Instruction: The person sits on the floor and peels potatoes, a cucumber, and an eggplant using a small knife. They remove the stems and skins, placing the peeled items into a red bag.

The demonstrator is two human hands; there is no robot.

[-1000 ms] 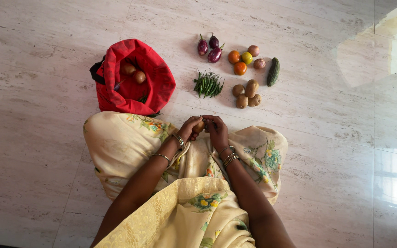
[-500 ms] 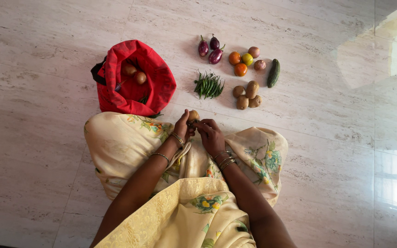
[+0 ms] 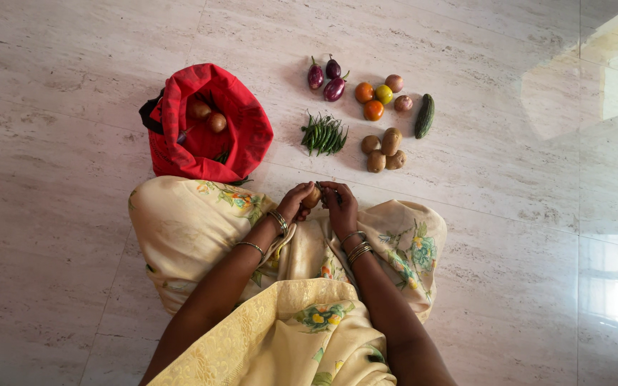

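My left hand [image 3: 295, 202] and my right hand [image 3: 339, 204] meet over my lap, both closed around a small brown potato [image 3: 312, 196] held between the fingertips. A thin dark green stem or chilli seems to sit by my right fingers; I cannot tell which. Bangles ring both wrists. Just beyond my knees stands an open red cloth bag [image 3: 244, 136] with brown round vegetables [image 3: 205, 116] inside.
On the pale marble floor [image 3: 73, 143] lie sorted groups: three purple brinjals [image 3: 327, 76], tomatoes [image 3: 377, 97], a dark green cucumber [image 3: 425, 115], a bunch of green chillies [image 3: 324, 134] and several potatoes [image 3: 384, 149]. My cream floral sari [image 3: 202, 221] covers my folded legs.
Half a second ago my left hand had lifted the potato slightly forward and the right hand sat lower; now both hands are back together around it.
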